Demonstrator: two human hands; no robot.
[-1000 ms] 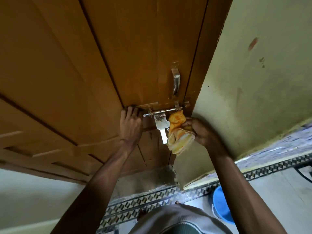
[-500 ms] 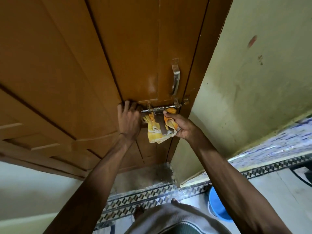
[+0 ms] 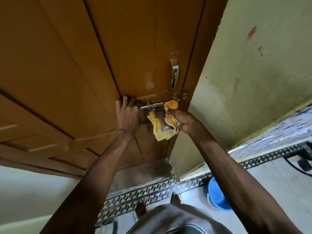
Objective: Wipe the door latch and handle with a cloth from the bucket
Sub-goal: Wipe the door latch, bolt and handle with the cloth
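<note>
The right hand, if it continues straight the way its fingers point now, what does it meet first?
The right hand presses the yellow cloth on the latch bolt. Straight on, it would probably meet that bolt's right end, then the door frame behind; depth is unclear.

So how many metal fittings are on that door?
2 that I can see. A handle stands upright near the door's right edge, and a sliding latch lies just below it, partly wrapped in the yellow cloth. Others may be out of view.
</note>
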